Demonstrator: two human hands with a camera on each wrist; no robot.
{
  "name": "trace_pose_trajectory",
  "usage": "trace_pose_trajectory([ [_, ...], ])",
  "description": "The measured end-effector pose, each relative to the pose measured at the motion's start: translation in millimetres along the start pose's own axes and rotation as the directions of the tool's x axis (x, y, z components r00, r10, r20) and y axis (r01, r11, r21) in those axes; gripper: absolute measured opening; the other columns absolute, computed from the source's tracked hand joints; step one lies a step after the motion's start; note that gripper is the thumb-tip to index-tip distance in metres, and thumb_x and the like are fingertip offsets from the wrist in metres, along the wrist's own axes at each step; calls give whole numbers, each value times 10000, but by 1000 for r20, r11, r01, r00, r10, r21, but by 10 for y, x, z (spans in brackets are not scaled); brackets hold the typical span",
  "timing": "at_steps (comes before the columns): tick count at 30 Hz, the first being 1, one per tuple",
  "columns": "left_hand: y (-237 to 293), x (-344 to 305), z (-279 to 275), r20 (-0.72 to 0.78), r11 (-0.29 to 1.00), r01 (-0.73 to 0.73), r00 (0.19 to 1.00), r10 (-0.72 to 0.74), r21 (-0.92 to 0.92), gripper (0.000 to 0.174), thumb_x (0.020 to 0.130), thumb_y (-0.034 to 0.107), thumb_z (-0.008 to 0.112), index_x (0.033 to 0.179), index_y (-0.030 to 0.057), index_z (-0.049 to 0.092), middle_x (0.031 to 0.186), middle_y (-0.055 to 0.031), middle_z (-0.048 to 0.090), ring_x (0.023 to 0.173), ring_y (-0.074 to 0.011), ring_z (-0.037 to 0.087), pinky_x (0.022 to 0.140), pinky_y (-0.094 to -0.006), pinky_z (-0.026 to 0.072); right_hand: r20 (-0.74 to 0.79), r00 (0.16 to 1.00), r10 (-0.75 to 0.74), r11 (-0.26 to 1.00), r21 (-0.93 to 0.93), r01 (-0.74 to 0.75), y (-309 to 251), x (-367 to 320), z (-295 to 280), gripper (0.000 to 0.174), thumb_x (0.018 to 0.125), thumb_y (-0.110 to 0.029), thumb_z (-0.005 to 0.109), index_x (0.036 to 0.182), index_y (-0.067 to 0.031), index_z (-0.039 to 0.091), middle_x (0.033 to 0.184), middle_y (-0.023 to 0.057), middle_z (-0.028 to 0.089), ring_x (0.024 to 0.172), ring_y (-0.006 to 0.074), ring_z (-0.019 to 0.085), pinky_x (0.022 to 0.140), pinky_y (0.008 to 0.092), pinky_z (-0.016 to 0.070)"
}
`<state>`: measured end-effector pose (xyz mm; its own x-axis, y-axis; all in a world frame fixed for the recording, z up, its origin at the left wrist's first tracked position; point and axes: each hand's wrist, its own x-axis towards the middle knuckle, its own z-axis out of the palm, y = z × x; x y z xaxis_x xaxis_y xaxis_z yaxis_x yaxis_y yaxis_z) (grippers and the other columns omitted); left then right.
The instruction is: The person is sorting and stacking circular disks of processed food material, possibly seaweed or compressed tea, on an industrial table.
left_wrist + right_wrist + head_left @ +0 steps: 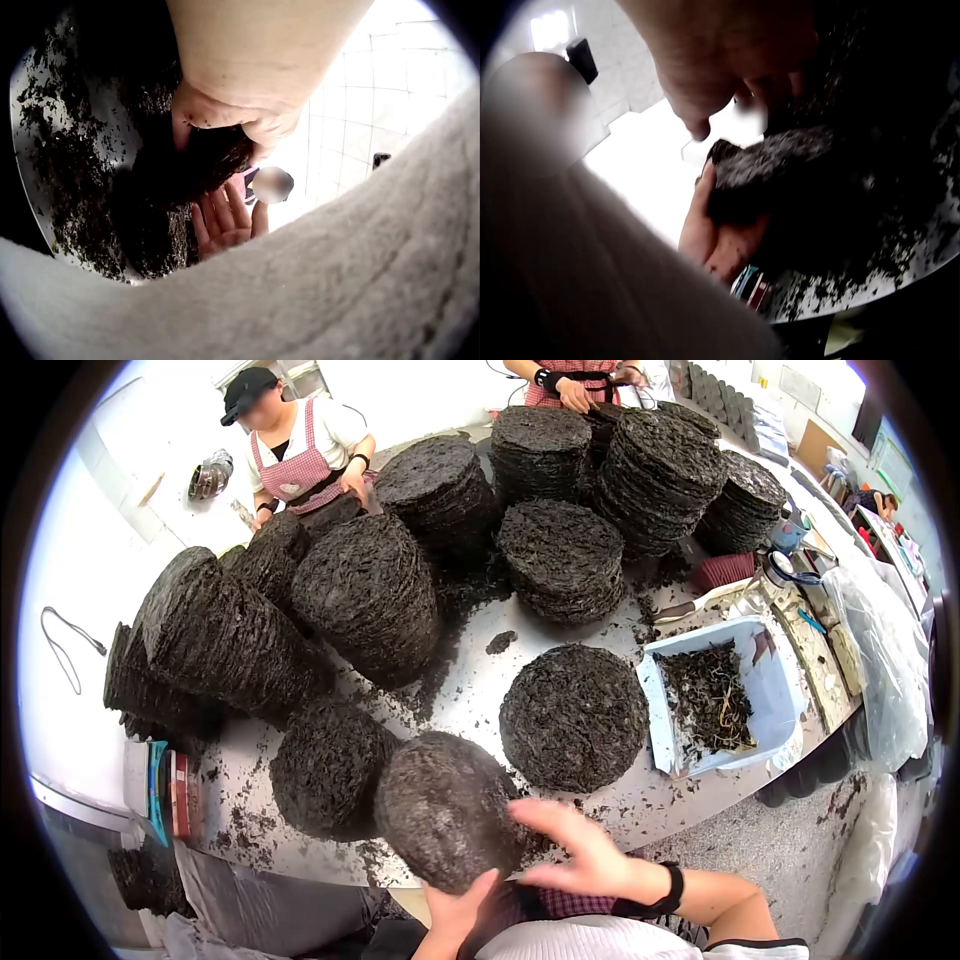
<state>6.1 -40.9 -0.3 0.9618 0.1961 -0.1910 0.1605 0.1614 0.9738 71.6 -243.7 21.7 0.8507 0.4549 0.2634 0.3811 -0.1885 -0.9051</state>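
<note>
A round, dark, flaky disc or short stack (pixel 445 810) is tilted over the table's front edge. My left hand (pixel 455 912) grips its near edge, thumb on the upper face; the fingers beneath are hidden in the head view. In the right wrist view the left hand (pixel 724 244) holds the stack (pixel 772 161) from one side. My right hand (pixel 590 860) is by its right edge, fingers extended and slightly blurred; in the left wrist view the right hand (pixel 225 225) shows spread fingers. Whether it touches the stack I cannot tell. Dark round stacks lie left (pixel 330 770) and right (pixel 573 718).
Tall dark stacks (pixel 365 600) fill the table's left and back. A pale blue bin (pixel 780 700) with dark scraps stands right, near a knife (pixel 690 608) and red cups (pixel 722 570). Loose flakes litter the table (pixel 480 710). Two people (pixel 310 450) work across it.
</note>
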Motion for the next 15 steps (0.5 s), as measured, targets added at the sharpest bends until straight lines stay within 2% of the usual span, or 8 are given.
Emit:
trace_pose_trajectory([
  [1,-16,3,10,92,998,-1,996,6,-56,706,728,-48,744,1329,-17,376,1224,-124,534,1103,-226,538,986,-363,430,120,992,-30,996,-77,40,-34,21,99,627,800,-299,733,1306,-13,499,1372,183,481,1254,331,485,1023,425,418],
  [2,-169,6,-79,151,998,-67,986,64,19,722,724,-43,757,1332,-15,369,1253,-135,521,1136,-233,529,996,-371,431,154,983,-97,983,-139,118,-29,26,208,616,813,-320,714,1307,-21,500,1360,175,496,1262,313,484,1023,416,423],
  [4,-133,5,-45,140,991,-73,986,89,-111,758,722,-43,762,1351,-6,340,1292,-145,497,1169,-237,515,1004,-376,429,162,979,-126,965,-207,159,-38,48,297,541,834,-264,692,1291,-30,522,1354,156,510,1263,277,492,1014,382,441],
  [7,-8,18,-102,134,981,74,990,-51,-178,803,726,-35,763,1379,7,297,1314,-143,477,1191,-240,501,1010,-381,423,140,976,-166,970,-153,187,-58,112,279,421,852,-182,664,1240,-45,575,1305,132,560,1214,263,539,978,344,479],
  [10,-13,30,-116,115,981,6,993,17,-191,710,746,-139,688,1332,-8,308,1245,-155,519,1114,-226,554,950,-364,485,123,986,-111,990,-76,121,-19,96,238,368,844,-112,662,1202,-37,617,1282,139,581,1180,269,571,954,339,497],
  [13,19,10,-133,126,970,-2,992,33,-244,762,724,-150,697,1355,3,299,1255,-149,508,1129,-242,547,984,-390,462,-235,971,48,985,174,-6,-54,66,80,255,885,-75,626,1134,-32,655,1140,104,672,980,201,664,806,313,553],
  [14,22,2,-158,128,968,-3,991,37,-250,775,717,-148,704,1359,5,298,1257,-145,506,1133,-246,544,992,-398,455,-361,881,307,939,264,-219,9,-95,28,216,891,-69,628,1095,-10,667,956,62,692,823,115,623,675,263,520],
  [15,1,-4,-200,112,973,-33,992,60,-231,815,697,-141,726,1368,11,287,1263,-141,496,1148,-253,533,1010,-416,436,-516,757,401,897,388,-211,79,-121,-54,197,898,-75,618,1068,6,674,810,10,630,723,63,531,627,242,457],
])
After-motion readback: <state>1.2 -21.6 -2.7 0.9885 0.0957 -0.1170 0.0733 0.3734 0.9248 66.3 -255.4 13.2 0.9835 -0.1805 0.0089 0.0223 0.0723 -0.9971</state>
